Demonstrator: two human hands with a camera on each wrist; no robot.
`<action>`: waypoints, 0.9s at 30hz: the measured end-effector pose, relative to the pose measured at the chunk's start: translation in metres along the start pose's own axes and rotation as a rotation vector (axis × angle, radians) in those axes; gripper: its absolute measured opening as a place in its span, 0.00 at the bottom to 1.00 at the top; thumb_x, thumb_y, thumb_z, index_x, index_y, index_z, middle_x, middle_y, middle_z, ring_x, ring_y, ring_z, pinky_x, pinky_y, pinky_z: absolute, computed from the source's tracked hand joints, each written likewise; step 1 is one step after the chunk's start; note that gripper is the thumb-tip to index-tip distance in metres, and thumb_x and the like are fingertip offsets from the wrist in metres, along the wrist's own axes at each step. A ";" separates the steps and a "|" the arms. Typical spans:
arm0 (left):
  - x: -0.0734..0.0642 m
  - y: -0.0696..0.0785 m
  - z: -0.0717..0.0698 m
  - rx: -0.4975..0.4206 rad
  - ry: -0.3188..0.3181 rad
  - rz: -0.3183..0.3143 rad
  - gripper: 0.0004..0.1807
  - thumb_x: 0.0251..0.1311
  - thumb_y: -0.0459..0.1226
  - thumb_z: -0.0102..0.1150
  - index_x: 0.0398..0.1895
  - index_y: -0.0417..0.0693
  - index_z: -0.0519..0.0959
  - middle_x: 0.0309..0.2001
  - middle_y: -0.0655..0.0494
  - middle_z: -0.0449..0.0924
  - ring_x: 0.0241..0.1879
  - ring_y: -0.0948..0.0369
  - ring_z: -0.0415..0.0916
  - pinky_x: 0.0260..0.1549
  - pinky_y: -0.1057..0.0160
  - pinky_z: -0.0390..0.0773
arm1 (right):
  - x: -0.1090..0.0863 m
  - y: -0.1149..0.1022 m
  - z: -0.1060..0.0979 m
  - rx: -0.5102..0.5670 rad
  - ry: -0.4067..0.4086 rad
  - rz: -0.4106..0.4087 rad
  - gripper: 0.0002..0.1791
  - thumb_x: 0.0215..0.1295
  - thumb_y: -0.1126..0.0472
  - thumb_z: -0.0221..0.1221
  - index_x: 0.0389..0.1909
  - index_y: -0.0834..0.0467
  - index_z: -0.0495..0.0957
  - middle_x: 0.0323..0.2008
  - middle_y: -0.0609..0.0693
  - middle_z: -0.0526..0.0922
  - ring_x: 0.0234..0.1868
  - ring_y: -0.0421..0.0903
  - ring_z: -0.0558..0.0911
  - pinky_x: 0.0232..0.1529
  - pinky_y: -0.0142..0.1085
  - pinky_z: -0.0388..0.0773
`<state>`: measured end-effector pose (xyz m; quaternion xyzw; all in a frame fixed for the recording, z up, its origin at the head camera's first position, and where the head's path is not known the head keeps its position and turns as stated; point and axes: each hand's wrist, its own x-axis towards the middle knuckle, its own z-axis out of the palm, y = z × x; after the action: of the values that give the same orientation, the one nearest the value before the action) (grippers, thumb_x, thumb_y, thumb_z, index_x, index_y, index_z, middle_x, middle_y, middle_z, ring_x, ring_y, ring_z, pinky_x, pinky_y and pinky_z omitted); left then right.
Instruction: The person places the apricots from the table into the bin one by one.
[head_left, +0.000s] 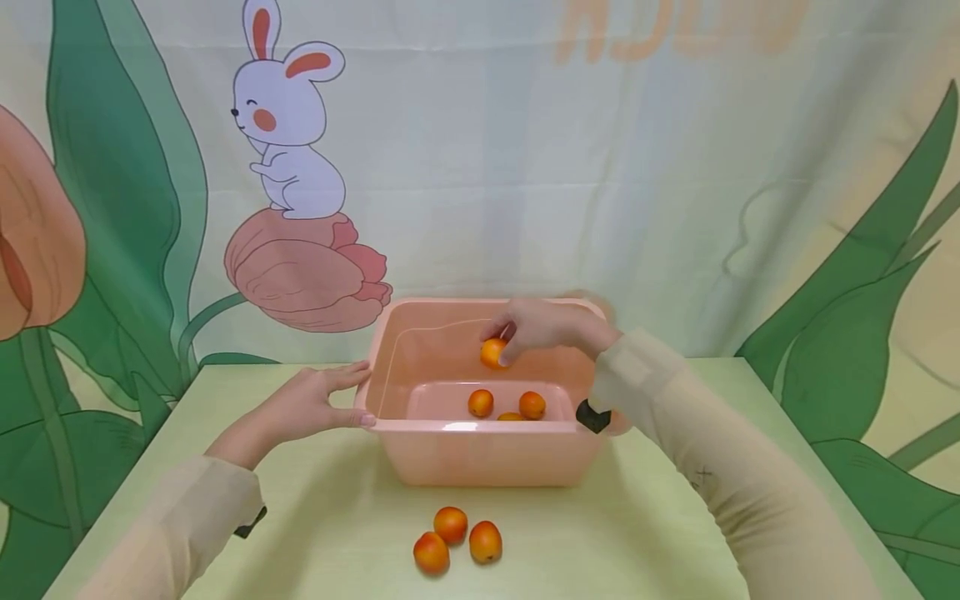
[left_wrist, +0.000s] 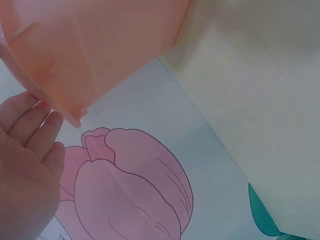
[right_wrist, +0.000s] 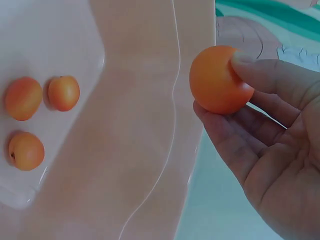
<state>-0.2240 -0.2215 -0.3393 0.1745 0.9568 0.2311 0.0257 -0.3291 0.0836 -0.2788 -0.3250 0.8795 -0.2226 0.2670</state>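
Note:
A pink plastic tub point(head_left: 487, 457) stands on the table with several orange-red apricots inside, among them one apricot point(head_left: 481, 403) and another apricot point(head_left: 532, 405). Over the tub, my right hand point(head_left: 542, 323) pinches an apricot point(right_wrist: 217, 80) between thumb and fingers, above the tub floor. My left hand point(head_left: 306, 406) rests against the tub's left rim, its fingers fairly straight and its thumb at the front left corner. In the left wrist view, fingertips point(left_wrist: 52, 120) touch the rim from outside. Three more apricots point(head_left: 451, 526) lie on the table in front of the tub.
The pale green table point(head_left: 315, 542) ends at a cloth backdrop point(head_left: 480, 167) printed with a rabbit, tulips and leaves. Behind the tub, its back rim is close to the backdrop. Dark wrist devices point(head_left: 593, 416) sit at both sleeves.

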 end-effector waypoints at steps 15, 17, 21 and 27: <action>0.000 -0.001 0.000 -0.005 -0.003 -0.011 0.47 0.40 0.61 0.59 0.62 0.44 0.62 0.63 0.48 0.61 0.63 0.46 0.56 0.57 0.44 0.62 | 0.020 0.029 -0.007 0.107 0.063 0.020 0.19 0.51 0.67 0.56 0.46 0.51 0.77 0.42 0.45 0.78 0.47 0.45 0.73 0.52 0.38 0.70; 0.000 -0.002 0.000 -0.010 -0.002 -0.016 0.47 0.39 0.61 0.60 0.62 0.45 0.62 0.63 0.49 0.61 0.63 0.46 0.56 0.57 0.44 0.62 | 0.024 0.033 -0.007 0.124 0.061 0.006 0.18 0.51 0.68 0.55 0.46 0.53 0.77 0.41 0.46 0.79 0.46 0.46 0.73 0.51 0.38 0.70; 0.000 -0.002 0.000 -0.006 -0.001 -0.015 0.47 0.39 0.61 0.60 0.62 0.44 0.62 0.63 0.49 0.61 0.63 0.46 0.57 0.56 0.44 0.62 | 0.032 0.042 -0.006 0.150 0.061 0.003 0.17 0.53 0.67 0.54 0.46 0.54 0.77 0.40 0.48 0.79 0.45 0.46 0.73 0.51 0.38 0.70; 0.000 -0.002 0.000 -0.003 -0.001 -0.016 0.48 0.39 0.62 0.59 0.62 0.45 0.63 0.63 0.49 0.61 0.63 0.47 0.57 0.56 0.44 0.62 | 0.040 0.054 -0.001 0.216 0.087 0.086 0.18 0.53 0.63 0.57 0.47 0.50 0.77 0.50 0.45 0.75 0.53 0.46 0.71 0.59 0.44 0.65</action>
<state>-0.2249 -0.2228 -0.3406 0.1670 0.9578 0.2321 0.0282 -0.3800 0.0936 -0.3211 -0.2462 0.8744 -0.3180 0.2715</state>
